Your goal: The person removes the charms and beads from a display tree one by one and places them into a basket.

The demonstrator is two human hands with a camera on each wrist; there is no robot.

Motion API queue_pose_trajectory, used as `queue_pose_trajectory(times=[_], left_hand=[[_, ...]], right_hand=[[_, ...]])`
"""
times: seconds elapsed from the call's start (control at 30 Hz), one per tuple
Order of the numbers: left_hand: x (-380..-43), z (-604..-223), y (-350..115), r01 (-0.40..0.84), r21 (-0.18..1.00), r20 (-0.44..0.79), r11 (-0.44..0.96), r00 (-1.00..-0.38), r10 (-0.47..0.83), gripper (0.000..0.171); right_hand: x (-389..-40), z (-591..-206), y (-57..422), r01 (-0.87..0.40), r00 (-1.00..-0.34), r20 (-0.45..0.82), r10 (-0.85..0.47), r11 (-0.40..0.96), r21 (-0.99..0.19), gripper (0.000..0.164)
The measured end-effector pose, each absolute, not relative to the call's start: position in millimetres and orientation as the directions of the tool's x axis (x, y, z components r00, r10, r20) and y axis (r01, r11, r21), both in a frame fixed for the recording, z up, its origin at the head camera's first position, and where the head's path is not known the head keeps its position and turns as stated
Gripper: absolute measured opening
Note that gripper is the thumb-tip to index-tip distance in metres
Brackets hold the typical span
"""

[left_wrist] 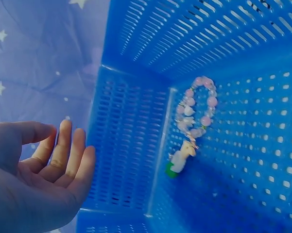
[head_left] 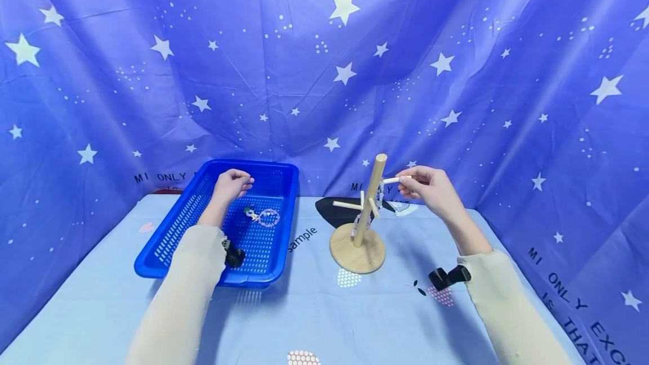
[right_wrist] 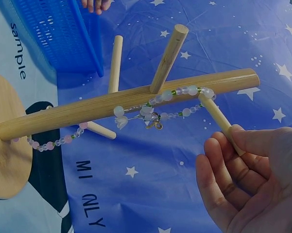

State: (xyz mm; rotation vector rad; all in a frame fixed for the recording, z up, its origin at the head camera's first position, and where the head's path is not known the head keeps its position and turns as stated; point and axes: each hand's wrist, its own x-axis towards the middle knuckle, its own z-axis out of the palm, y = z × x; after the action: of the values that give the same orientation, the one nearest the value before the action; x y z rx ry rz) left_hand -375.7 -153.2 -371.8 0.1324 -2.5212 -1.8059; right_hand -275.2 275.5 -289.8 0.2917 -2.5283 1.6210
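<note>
In the right wrist view my right hand (right_wrist: 252, 174) pinches the end of an upper wooden peg (right_wrist: 218, 114) between thumb and fingers. A pale beaded bracelet (right_wrist: 177, 92) with small charms hangs on that peg, near the post of the wooden jewelry stand (head_left: 372, 196). Lower on the stand hangs a pink and clear beaded bracelet (right_wrist: 56, 144). My left hand (head_left: 233, 185) is over the blue basket (head_left: 289, 213), its fingers loosely bent and holding nothing. On the basket floor lies a pink beaded bracelet (left_wrist: 211, 102) with a small figure charm (left_wrist: 182, 158), apart from that hand.
A light blue cloth (head_left: 314, 314) with printed shapes covers the table. Behind hangs a blue-purple star-patterned curtain (head_left: 304, 72). The stand's round base (head_left: 355, 261) rests right of the basket, with other bare pegs (right_wrist: 170, 56) sticking out from its post.
</note>
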Motion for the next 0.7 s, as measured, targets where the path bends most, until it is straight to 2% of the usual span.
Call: queue_pose_trajectory(times=[0.47, 0.7], left_hand=[[-359.0, -338.0, -141.2, 0.015, 0.984, 0.015, 0.179, -1.0, 0.005, 0.033], [-350.5, -326.6, -134.6, 0.068, 0.989, 0.064, 0.135, -0.997, 0.034, 0.023]], right_hand=[[-273.7, -289.0, 275.7, -0.223, -0.975, 0.202, -0.095, 0.398, -0.89, 0.035], [-272.9, -288.3, 274.1, -0.233, -0.972, 0.211, -0.1, 0.377, -0.897, 0.034]])
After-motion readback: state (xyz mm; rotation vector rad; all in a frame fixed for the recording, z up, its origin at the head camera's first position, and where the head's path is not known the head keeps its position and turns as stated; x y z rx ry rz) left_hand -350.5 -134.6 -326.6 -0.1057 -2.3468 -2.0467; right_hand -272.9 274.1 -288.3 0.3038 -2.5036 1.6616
